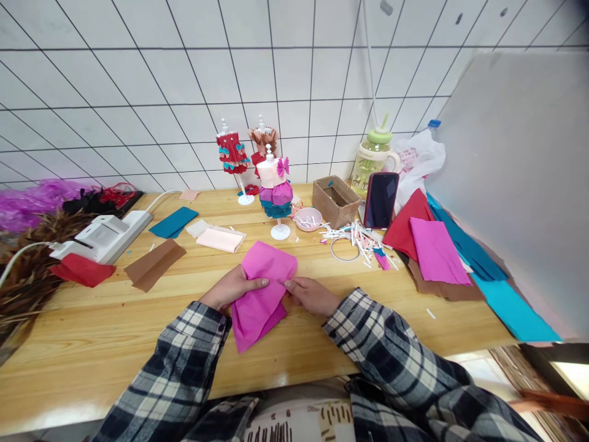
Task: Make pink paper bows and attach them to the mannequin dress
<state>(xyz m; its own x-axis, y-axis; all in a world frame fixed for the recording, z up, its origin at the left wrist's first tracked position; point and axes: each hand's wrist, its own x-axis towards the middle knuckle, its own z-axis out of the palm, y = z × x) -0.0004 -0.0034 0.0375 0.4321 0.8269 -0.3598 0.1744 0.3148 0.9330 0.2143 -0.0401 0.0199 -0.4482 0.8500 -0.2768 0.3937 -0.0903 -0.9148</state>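
Observation:
A folded sheet of magenta crepe paper is held above the wooden table in front of me. My left hand grips its left side, thumb on top and the other fingers hidden beneath. At the right edge, my right hand pinches the paper between thumb and fingertips. Behind the paper stands a small dress form in a pink, magenta and teal paper dress with a magenta bow. Farther back are a dress form in red and teal and another in brown ruffles, partly hidden.
On the left lie a power strip and red, brown and teal paper pieces. To the right are a cardboard box, a pink bowl, scattered white sticks, a leaning phone, a green-lidded jug and stacked coloured paper.

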